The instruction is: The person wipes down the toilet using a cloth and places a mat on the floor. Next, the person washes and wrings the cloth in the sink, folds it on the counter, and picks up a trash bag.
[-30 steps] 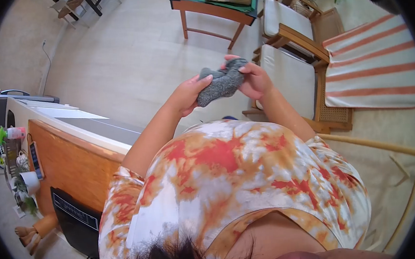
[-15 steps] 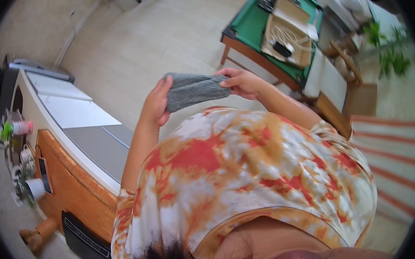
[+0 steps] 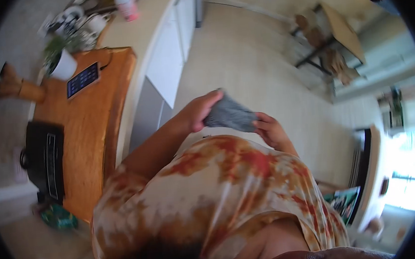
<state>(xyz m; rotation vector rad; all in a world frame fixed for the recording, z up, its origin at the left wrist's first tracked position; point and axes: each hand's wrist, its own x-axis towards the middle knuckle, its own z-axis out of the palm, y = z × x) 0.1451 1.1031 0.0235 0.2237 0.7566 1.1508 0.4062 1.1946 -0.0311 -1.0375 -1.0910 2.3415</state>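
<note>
A folded grey cloth (image 3: pixel 229 112) with a heathered look is stretched between both hands in front of my chest. My left hand (image 3: pixel 200 111) grips its left end, with the thumb along the upper edge. At the opposite end, my right hand (image 3: pixel 270 129) pinches the lower right corner between thumb and fingers. What exactly the cloth is, I cannot tell from its shape.
To the left stands a wooden counter (image 3: pixel 85 153) bearing a phone (image 3: pixel 83 81), a potted plant (image 3: pixel 63 65) and a black appliance (image 3: pixel 46 159). White cabinets (image 3: pixel 165 59) run beyond it. A table (image 3: pixel 338 31) stands far right, with pale floor (image 3: pixel 240 54) between.
My view and body have swung round, so the wooden counter looks larger and the green pool table is out of sight. Both hands still hold the grey cloth, now tilted down to the right.
</note>
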